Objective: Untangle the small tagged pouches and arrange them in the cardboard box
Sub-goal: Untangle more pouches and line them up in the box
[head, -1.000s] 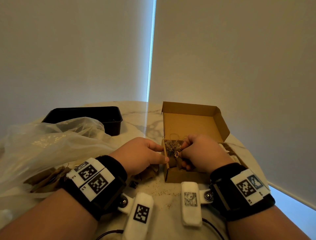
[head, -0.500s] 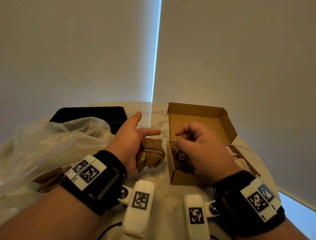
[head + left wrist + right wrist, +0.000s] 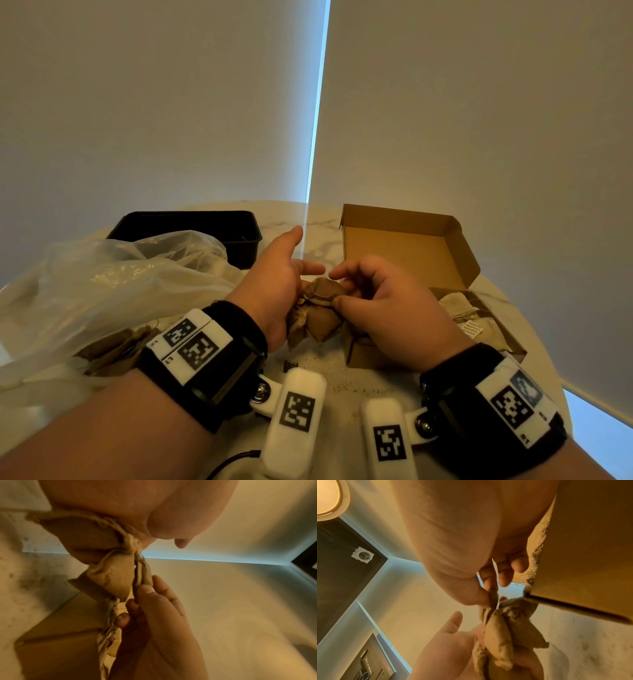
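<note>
A clump of small brown pouches (image 3: 320,310) tied together by twine hangs between my hands, just left of the open cardboard box (image 3: 404,246). My left hand (image 3: 282,275) grips the clump from the left with its lower fingers, index finger and thumb sticking out. My right hand (image 3: 354,291) pinches the twine strings (image 3: 139,574) below the knot (image 3: 133,543) between thumb and forefinger, as the pinched strings (image 3: 493,596) show in the right wrist view. Pale pouches with white tags (image 3: 466,317) lie in the box's right part. The box's near-left inside is hidden by my right hand.
A crumpled clear plastic bag (image 3: 113,284) with more brown pouches (image 3: 113,346) lies at the left. A black tray (image 3: 191,228) stands behind it. The round marble table (image 3: 322,366) carries crumbs in front of the box. The box lid (image 3: 411,222) stands upright.
My left hand lifted the brown clump from beside the box's front corner. My right hand left the box and moved left to pinch the clump's strings.
</note>
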Available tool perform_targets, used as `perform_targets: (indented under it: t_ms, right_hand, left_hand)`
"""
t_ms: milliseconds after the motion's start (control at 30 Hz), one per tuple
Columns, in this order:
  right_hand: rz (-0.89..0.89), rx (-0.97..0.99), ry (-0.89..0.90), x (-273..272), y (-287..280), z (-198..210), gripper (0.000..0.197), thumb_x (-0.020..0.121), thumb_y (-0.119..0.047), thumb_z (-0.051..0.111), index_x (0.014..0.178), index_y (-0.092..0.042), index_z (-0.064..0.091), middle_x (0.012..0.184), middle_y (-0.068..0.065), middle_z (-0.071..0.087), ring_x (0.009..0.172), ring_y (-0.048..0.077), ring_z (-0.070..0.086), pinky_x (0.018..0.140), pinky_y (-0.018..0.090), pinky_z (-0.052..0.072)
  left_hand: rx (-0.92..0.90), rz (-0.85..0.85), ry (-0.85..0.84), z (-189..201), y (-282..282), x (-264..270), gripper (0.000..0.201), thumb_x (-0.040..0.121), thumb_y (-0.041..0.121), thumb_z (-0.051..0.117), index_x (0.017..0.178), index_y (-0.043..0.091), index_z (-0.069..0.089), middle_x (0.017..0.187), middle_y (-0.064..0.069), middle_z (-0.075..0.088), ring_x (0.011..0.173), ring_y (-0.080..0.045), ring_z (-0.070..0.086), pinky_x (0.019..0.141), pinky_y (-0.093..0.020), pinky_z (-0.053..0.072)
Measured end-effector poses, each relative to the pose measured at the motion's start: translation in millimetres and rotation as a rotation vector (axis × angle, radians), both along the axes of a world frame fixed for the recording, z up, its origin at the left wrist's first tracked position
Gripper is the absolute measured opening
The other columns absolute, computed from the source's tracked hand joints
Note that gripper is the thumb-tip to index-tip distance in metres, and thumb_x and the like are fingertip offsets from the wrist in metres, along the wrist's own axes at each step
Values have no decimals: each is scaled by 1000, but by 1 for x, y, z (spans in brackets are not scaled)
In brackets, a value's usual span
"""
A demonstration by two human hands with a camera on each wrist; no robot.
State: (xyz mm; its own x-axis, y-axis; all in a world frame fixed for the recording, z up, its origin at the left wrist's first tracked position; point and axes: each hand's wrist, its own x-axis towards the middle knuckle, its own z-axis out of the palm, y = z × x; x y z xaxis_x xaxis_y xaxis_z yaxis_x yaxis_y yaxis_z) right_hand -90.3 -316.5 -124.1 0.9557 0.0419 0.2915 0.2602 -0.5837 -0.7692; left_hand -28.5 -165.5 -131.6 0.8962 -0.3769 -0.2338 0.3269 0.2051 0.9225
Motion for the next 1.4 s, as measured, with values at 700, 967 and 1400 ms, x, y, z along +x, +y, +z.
perform_targets:
  t_ms: [700, 967, 1400]
  right_hand:
    - [-130, 570, -23, 4, -9, 5, 21, 92, 1, 54, 101, -16, 63, 80, 5, 71, 66, 17, 66, 69, 32, 57]
    - [-67, 344, 160, 3, -12, 7, 33, 92, 6, 54, 111, -20, 61, 95, 3, 74, 82, 7, 73, 67, 17, 56]
    - [505, 332, 186, -8, -12, 12, 37, 66, -12, 54, 85, -31, 79, 80, -6, 64, 70, 10, 57, 62, 18, 46]
  left_hand:
    - [303, 53, -404, 8, 4, -6, 20, 95, 32, 64, 92, 13, 71, 65, -11, 68, 46, -21, 55, 40, -21, 37]
    - [221, 282, -564, 17, 11, -4, 15, 97, 25, 62, 92, 13, 70, 57, -3, 67, 41, -11, 57, 35, -19, 41]
    - [250, 392, -653, 14, 15, 3, 12, 97, 27, 62, 93, 19, 70, 71, -10, 71, 50, -15, 62, 44, -24, 52]
